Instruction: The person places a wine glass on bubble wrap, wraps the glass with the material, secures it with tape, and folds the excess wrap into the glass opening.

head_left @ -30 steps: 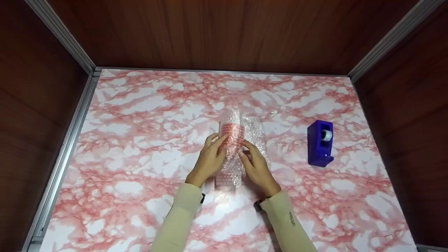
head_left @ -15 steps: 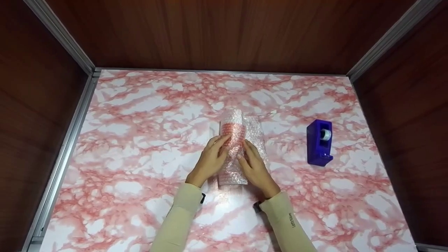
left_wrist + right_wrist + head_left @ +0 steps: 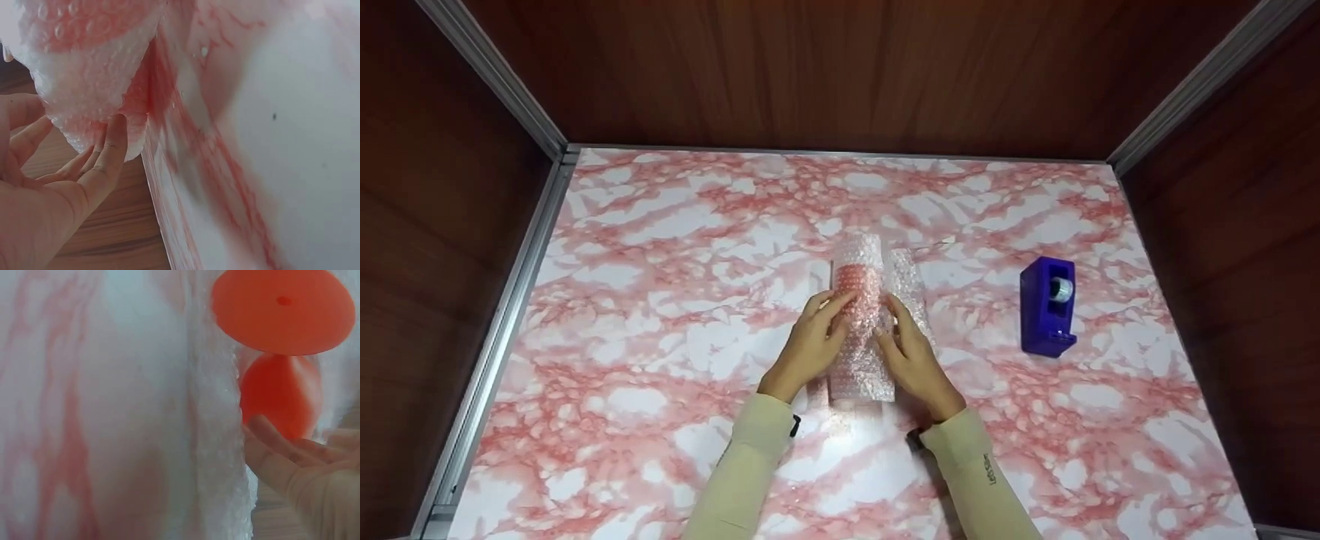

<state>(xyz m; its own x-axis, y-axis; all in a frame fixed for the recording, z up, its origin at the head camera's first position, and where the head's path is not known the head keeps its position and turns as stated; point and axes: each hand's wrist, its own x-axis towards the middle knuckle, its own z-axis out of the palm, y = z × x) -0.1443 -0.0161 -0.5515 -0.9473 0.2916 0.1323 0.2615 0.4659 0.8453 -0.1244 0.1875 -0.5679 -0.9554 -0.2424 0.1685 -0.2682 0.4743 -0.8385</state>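
In the head view, a sheet of bubble wrap (image 3: 861,375) lies folded over a red-orange goblet (image 3: 859,281) at the middle of the table. The goblet's round foot and bowl show at the wrap's open side in the right wrist view. My left hand (image 3: 810,337) holds the wrap from the left, fingers over its top. Its fingertips press on the bubbled layer in the left wrist view. From the right, my right hand (image 3: 909,352) reaches along the roll, thumb and forefinger apart. Its fingertips (image 3: 260,424) are right at the goblet's bowl.
A purple tape dispenser (image 3: 1046,307) with a roll of clear tape stands to the right. More bubble wrap (image 3: 911,277) extends right of the goblet. The marbled table (image 3: 660,450) has dark wooden panels (image 3: 825,75) with metal rails at the back and sides.
The covering layer of bubble wrap has shifted slightly to the right, and less of the sheet shows there. My right hand's thumb and forefinger have spread apart. The left hand hardly moves.
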